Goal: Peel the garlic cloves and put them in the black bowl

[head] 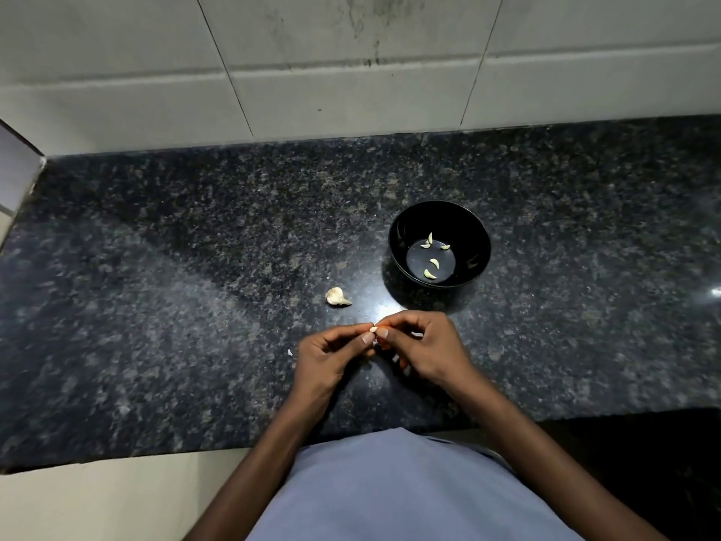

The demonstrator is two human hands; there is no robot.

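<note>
Your left hand [329,355] and right hand [423,347] both pinch one garlic clove [373,329]; five peeled cloves [434,262] in black bowl [474,228].

Speckled granite counter [195,267] below white-tiled wall [351,83]

Both forearms reach up from the bottom of the frame and meet just below centre. The left hand [331,355] curls in, thumb and forefinger pinched together at the tip. The right hand [423,345] mirrors it, fingers bent, its fingertips [384,333] touching the left's in a tight pinch.
</note>
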